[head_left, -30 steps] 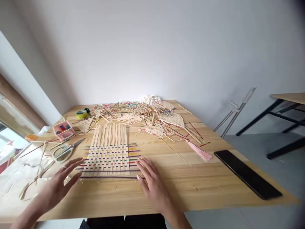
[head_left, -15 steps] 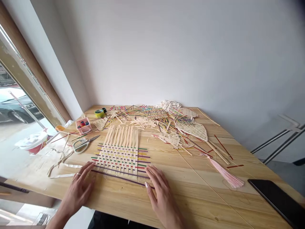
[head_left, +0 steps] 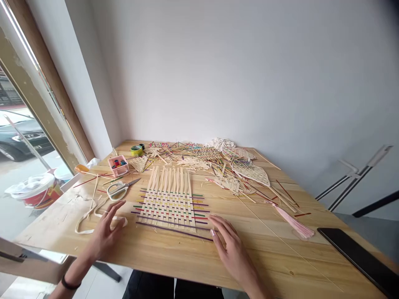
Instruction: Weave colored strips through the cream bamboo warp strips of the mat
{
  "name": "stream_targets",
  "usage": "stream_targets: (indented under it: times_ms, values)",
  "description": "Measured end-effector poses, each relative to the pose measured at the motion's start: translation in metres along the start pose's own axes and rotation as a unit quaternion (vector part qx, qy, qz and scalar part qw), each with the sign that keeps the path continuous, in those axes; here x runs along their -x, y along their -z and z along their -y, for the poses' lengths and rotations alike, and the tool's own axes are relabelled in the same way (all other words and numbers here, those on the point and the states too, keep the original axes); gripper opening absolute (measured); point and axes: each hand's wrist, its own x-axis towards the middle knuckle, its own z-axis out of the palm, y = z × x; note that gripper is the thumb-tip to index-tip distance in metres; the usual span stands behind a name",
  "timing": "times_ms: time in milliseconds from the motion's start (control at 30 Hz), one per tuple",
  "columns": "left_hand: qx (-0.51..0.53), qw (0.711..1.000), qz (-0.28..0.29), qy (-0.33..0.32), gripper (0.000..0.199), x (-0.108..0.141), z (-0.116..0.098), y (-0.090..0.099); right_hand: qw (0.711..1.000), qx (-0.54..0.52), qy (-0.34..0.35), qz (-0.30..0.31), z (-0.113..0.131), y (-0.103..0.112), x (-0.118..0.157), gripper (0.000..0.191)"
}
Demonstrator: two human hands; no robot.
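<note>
A woven mat (head_left: 168, 203) of pale upright strips crossed by purple, yellow, red and green strips lies flat on the table. A loose purple strip (head_left: 174, 231) runs along its near edge. My left hand (head_left: 109, 230) hovers left of the mat, fingers apart and holding nothing, beside a pale ribbon (head_left: 81, 226). At the mat's right side my right hand (head_left: 229, 241) has its fingers apart, fingertips by the ends of the purple strips; nothing is gripped in it.
White-handled scissors (head_left: 120, 190) and a pink box of spools (head_left: 118, 166) are at the left. Behind the mat lie piled strips (head_left: 199, 160) and a leaf-shaped woven piece (head_left: 252, 172). A pink tassel (head_left: 294, 221) and a black phone (head_left: 358, 259) are at the right.
The view has shifted, moving the table's contents mostly rightward in the picture. My left hand has come away from the mat's left edge. My right hand remains beside the right strip ends.
</note>
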Motion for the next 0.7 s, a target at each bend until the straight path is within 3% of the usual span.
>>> stream_targets:
  times_ms: [133, 333, 500, 700]
  values:
    - [-0.001, 0.999, 0.027, -0.045, 0.033, -0.032, 0.005, 0.01, 1.0, -0.008, -0.006, 0.009, -0.001, 0.002, -0.017, 0.031]
    - [0.02, 0.989, 0.114, -0.088, 0.033, -0.103, -0.026, 0.009, 0.998, -0.022, -0.007, 0.064, -0.002, 0.005, -0.073, 0.03]
    - [0.016, 0.986, 0.142, -0.082, 0.039, -0.154, -0.021, -0.016, 0.99, -0.003, 0.019, 0.142, -0.023, 0.002, -0.122, 0.03]
    - [0.035, 0.989, 0.134, -0.043, 0.046, -0.168, 0.012, -0.051, 0.98, 0.006, -0.018, 0.199, -0.061, 0.001, -0.14, 0.026]
